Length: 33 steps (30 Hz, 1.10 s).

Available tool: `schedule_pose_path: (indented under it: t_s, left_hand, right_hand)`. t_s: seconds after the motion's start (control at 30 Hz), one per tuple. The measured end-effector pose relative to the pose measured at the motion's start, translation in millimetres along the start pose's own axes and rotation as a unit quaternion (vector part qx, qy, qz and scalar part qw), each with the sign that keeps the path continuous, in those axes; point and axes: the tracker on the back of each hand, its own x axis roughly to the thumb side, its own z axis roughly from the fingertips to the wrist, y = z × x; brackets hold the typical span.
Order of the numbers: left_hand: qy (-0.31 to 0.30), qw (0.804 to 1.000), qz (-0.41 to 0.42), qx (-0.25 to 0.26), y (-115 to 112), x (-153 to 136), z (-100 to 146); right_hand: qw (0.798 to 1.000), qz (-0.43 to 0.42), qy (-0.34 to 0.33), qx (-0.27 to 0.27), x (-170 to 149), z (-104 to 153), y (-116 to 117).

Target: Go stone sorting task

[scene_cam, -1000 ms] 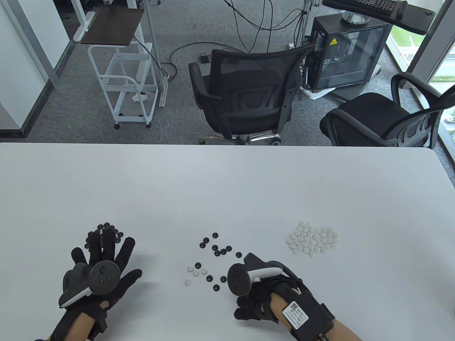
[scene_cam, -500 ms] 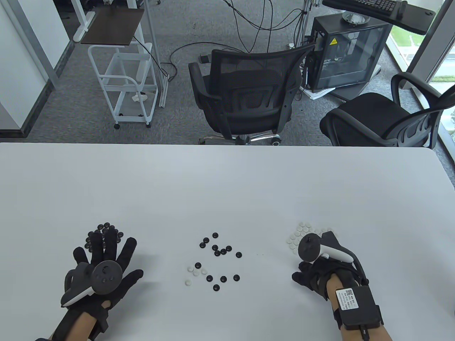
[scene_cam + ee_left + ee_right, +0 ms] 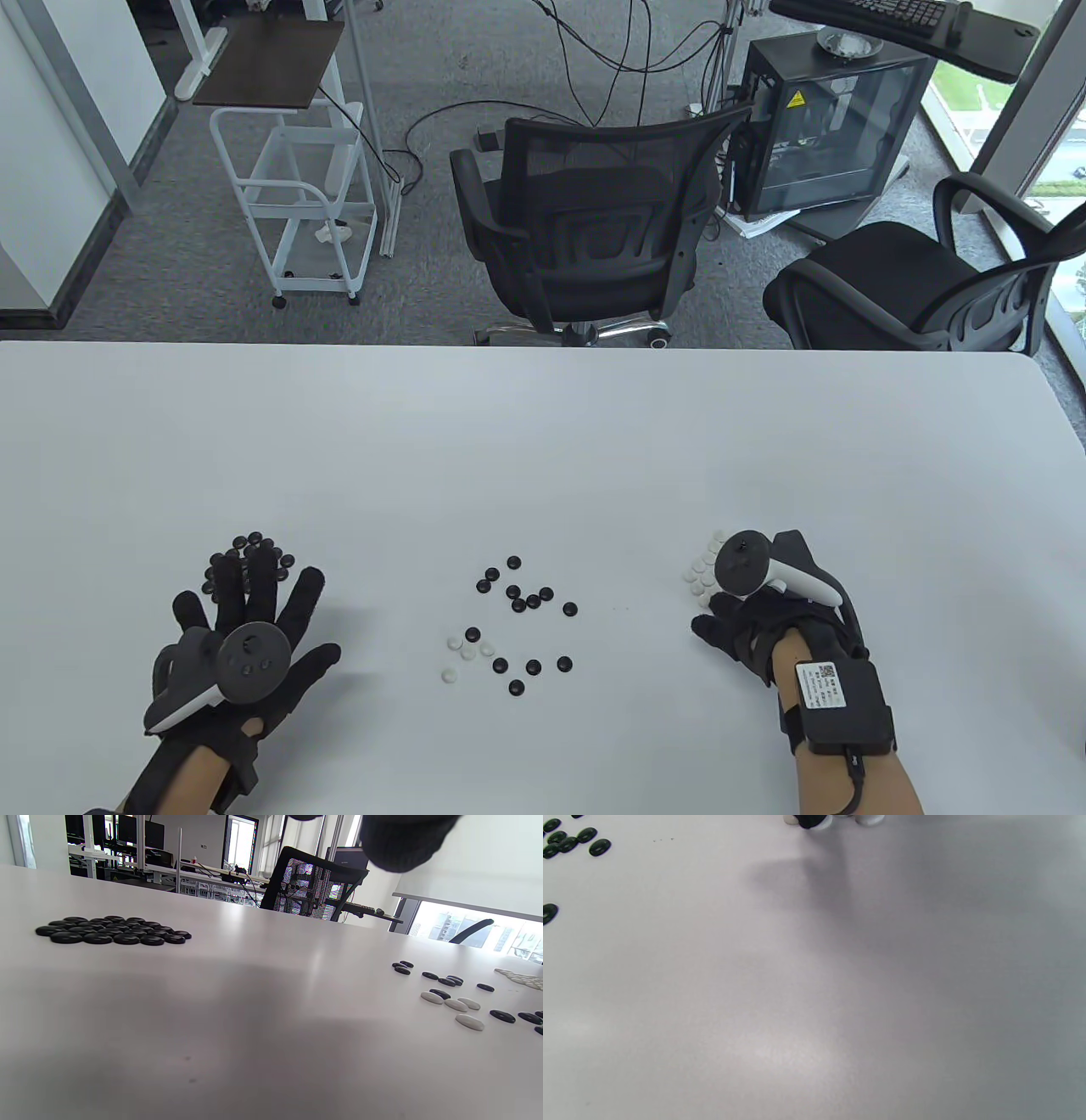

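Mostly hidden: white stone pile (image 3: 700, 577).

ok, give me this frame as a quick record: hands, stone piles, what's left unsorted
left hand: flat on table, fingers spread, fingertips at black pile
right hand: over white pile, covering most of it; grip hidden
black pile: sorted cluster, table's left
white pile: sorted cluster, table's right
unsorted stones: centre, mostly black, five white
table: white
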Motion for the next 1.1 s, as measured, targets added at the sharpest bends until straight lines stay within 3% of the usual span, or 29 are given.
schedule_pose_path:
  t_s: [0.27, 0.43, 0.57, 0.83, 1.1]
  left_hand:
    - [-0.001, 1.0, 0.003, 0.003, 0, 0, -1]
    - [-0.005, 1.0, 0.005, 0.009, 0, 0, -1]
    - [-0.005, 1.0, 0.013, 0.02, 0, -1, -1]
    - [-0.002, 0.999, 0.004, 0.034, -2, 2, -2]
    - [-0.016, 0.999, -0.007, 0.042, -5, 5, -2]
  right_hand:
    - [0.985, 0.03, -0.119, -0.12, 53, 35, -25]
    - [0.959, 0.087, -0.176, -0.203, 93, 68, -36]
    - [0.933, 0.124, -0.211, -0.264, 105, 77, -28]
    - [0.898, 0.165, -0.233, -0.336, 95, 69, -2]
    - [0.893, 0.141, -0.229, -0.362, 68, 54, 25]
